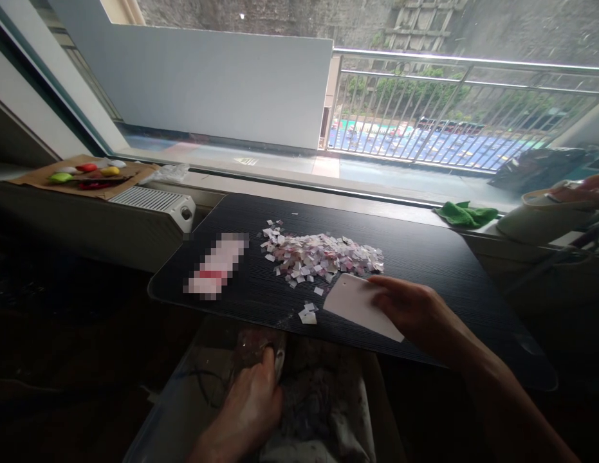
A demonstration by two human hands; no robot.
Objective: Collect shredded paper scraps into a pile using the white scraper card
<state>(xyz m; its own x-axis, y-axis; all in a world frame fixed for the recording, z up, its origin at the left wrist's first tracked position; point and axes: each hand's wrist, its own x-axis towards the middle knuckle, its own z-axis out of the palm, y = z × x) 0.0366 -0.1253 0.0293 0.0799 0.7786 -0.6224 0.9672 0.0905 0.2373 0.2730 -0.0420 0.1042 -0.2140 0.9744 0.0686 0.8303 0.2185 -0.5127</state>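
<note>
My right hand [412, 307] grips a flat white plastic scraper [354, 302] with a small hole near one corner, tilted over the front part of the black tabletop [424, 257]. Just beyond it spreads a pile of small white and pinkish paper squares [323, 254]. A few loose squares [307, 314] lie close to the front edge, left of the scraper. Below that edge my left hand [253, 399] is closed on a clear plastic bag [253, 341], whose inside is too dark to make out.
A blurred-out pink and white strip [217, 267] lies on the table's left side. On the sill are a green cloth [466, 214] and a light-coloured pot [545, 215]. A cardboard sheet [33, 173] with coloured pieces rests by the radiator [157, 202]. Window glass stands behind the table.
</note>
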